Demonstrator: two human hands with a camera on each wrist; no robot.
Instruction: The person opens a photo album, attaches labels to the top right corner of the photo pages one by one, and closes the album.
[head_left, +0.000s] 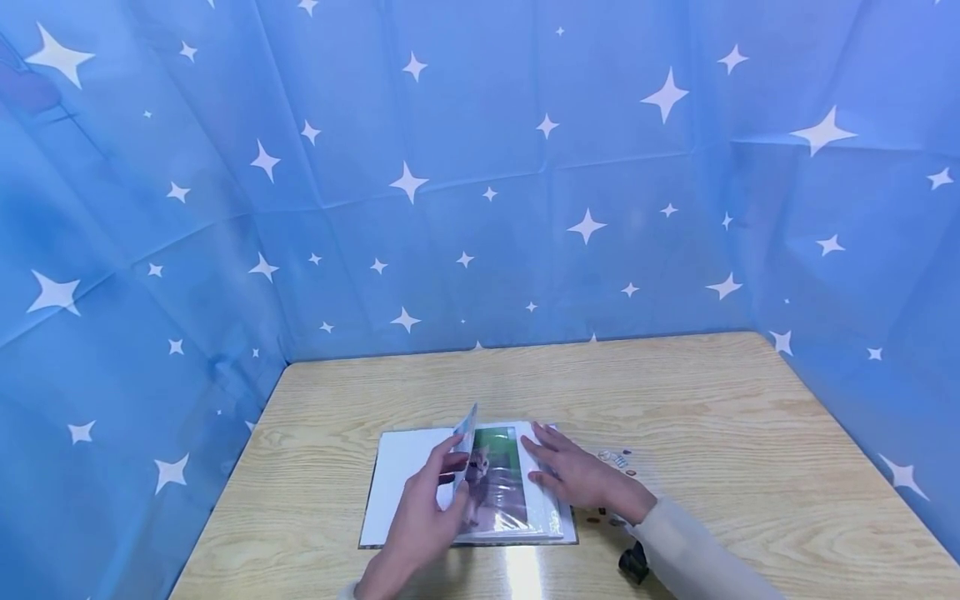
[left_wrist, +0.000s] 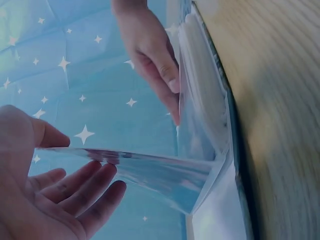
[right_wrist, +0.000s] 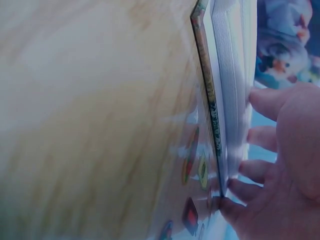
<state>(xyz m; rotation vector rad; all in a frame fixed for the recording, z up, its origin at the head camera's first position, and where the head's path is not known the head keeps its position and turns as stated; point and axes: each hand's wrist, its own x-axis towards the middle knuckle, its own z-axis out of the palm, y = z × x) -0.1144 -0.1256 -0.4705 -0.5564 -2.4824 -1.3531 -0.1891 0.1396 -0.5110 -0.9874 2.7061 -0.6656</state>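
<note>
An open, dark-edged photo album [head_left: 405, 467] with clear plastic sleeves [head_left: 506, 496] lies on the wood-grained surface [head_left: 675, 400], one glossy leaf [left_wrist: 160, 172] raised.

You're watching the album cover [right_wrist: 204, 65] edge in the right wrist view now — there go some lettering-like marks [right_wrist: 215, 122], too blurred for you to read — and nothing else legible.

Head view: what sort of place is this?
Probably a makeshift tabletop filming corner: blue star-patterned cloth hangs behind and on both sides of a wood-grain table, where an open photo album lies.
</note>
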